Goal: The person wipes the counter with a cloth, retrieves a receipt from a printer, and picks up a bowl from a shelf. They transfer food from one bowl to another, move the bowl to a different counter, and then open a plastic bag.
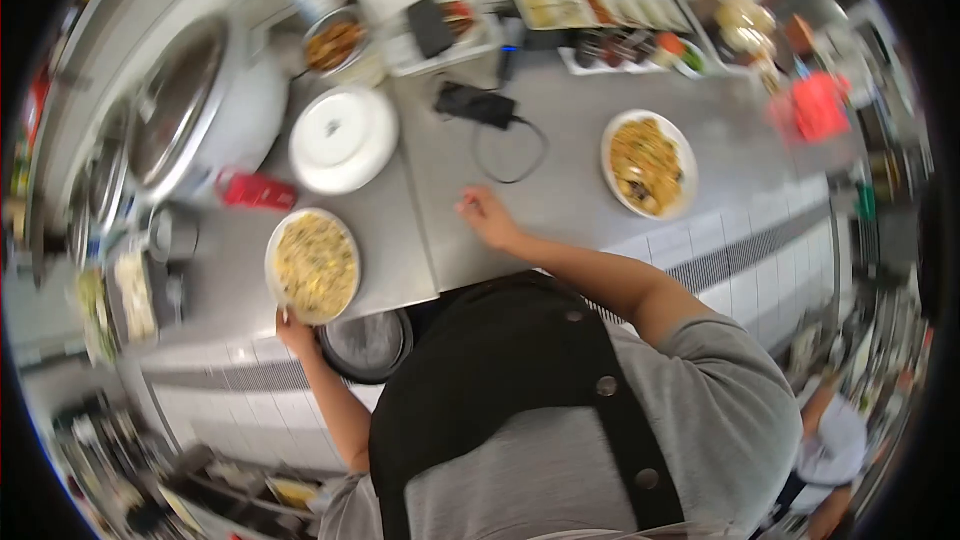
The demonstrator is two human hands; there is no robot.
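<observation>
My left hand (pixel 293 332) grips the near rim of an oval white plate of fried rice (pixel 316 267) at the front edge of the steel counter. My right hand (pixel 488 220) is over the middle of the counter with its fingers curled; whether it holds something small I cannot make out. Farther right sits an oval white plate of noodles (pixel 648 162), apart from my hands. A black power bank or phone (pixel 475 105) with a looped cable lies beyond my right hand. Left of it is a stack of white plates (pixel 343 140).
A large lidded pot (pixel 240 90) and a red container (pixel 258 191) stand at the left. Ingredient trays (pixel 600 8) and sauce jars (pixel 630 48) line the back wall. Below the counter is a round black bin (pixel 370 345). Another person (pixel 830 440) stands at the lower right.
</observation>
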